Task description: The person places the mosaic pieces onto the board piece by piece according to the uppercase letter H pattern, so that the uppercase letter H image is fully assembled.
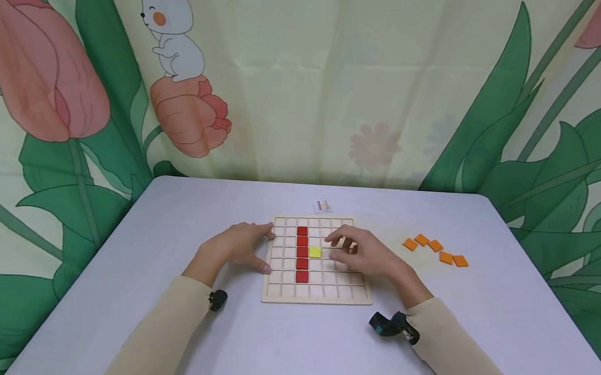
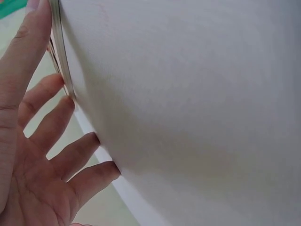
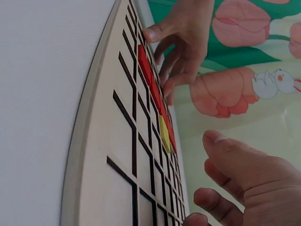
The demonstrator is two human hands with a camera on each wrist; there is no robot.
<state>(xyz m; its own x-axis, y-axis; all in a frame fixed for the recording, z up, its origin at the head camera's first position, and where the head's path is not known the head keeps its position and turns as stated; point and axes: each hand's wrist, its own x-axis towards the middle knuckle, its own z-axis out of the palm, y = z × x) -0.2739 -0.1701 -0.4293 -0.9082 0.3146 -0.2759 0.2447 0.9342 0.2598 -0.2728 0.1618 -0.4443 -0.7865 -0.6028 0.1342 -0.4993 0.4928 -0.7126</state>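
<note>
A wooden grid board [image 1: 317, 297] lies on the table. A column of several red tiles [image 1: 302, 263] stands in its left half, and one yellow tile [image 1: 314, 252] sits right beside the middle red one. My left hand [image 1: 237, 245] is at the board's left edge, its thumb and fingertips touching the side and its fingers spread. Over the right part of the grid hovers my right hand [image 1: 361, 249], fingers loosely bent, with nothing between thumb and fingers. The right wrist view shows this hand [image 3: 254, 172] apart from the board and the yellow tile [image 3: 164, 134].
Several loose orange tiles [image 1: 435, 245] lie on the white table [image 1: 137, 292] to the right of the board. A small card with a printed grid pattern [image 1: 323, 205] lies behind the board. Beyond the table's far edge hangs a printed curtain [image 1: 305, 97].
</note>
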